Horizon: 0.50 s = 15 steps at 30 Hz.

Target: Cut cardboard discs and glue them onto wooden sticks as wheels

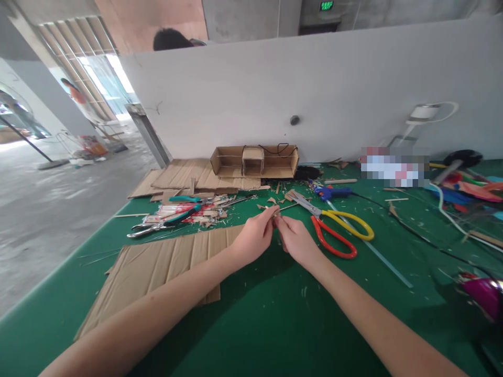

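Over the middle of the green table, my left hand (254,233) and my right hand (295,238) meet fingertip to fingertip. Both are closed in a pinch around something small and brownish that the fingers mostly hide. A thin stick (289,206) shows just beyond the fingertips; whether it is held or lies on the table I cannot tell. Scissors (314,210) with one yellow and one red handle lie right beside my right hand. Under my left forearm rests a flat cardboard sheet (157,267).
A cardboard box frame (231,159) stands against the white partition (243,99). Teal-handled pliers (181,215) lie on wooden sticks at left. A blue glue gun (334,193), its cord and a clear glue stick (387,262) are at right. Another person's head (171,40) shows behind the partition.
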Motion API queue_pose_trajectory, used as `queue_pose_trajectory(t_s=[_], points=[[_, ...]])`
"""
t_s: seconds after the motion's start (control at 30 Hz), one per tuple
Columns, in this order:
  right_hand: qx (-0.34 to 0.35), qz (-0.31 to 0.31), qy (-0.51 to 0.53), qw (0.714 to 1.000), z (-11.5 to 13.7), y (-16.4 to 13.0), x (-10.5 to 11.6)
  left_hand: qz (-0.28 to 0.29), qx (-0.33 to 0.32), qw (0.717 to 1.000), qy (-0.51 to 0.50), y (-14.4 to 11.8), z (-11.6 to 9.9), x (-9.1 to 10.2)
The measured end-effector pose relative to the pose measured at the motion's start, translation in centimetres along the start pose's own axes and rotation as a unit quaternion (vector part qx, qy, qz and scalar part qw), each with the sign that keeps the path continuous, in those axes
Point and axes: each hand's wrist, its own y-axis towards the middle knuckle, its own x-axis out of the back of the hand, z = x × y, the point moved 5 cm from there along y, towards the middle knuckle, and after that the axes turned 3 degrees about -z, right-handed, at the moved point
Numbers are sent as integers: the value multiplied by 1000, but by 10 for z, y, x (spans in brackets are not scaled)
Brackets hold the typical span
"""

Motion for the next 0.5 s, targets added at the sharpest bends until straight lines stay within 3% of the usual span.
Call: queue_pose_trajectory(t_s=[0.17, 0.33, 0.5], points=[[-26, -6, 52, 998, -11, 3, 7, 1, 8, 998, -55, 3, 2, 1], [-57, -27, 109, 992, -12, 5, 17, -18, 45, 982, -184, 9, 13, 4], [-39, -14, 102, 994, -8, 4, 19, 10, 77, 973, -217, 9, 15, 4]])
